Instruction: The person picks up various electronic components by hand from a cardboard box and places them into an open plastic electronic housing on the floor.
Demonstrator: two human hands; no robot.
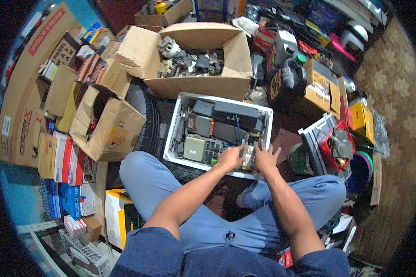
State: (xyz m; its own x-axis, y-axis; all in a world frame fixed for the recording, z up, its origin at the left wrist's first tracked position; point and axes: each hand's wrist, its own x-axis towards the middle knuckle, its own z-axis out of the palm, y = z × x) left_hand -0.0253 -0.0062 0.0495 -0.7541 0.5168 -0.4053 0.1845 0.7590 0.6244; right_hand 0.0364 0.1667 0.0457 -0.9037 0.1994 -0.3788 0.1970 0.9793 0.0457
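A white plastic crate (171,134) in front of me holds several electronic modules and casings. My left hand (231,158) reaches into its near right part with the fingers bent together. They are at a small pale part (248,155) between my hands; its kind is too small to make out. My right hand (265,160) is at the right of that part, over the crate's near right corner, with fingers spread apart. Near my left hand lie a beige square module (194,148) and a dark fuse box (213,150). A long black casing (235,113) lies at the far side of the crate.
Behind the crate stands an open cardboard box (198,87) of loose parts. A tyre (143,104) and another open carton (108,134) are on the left. Black bottles (286,76) and a red container (339,145) stand at the right. My bent legs flank the crate's near side.
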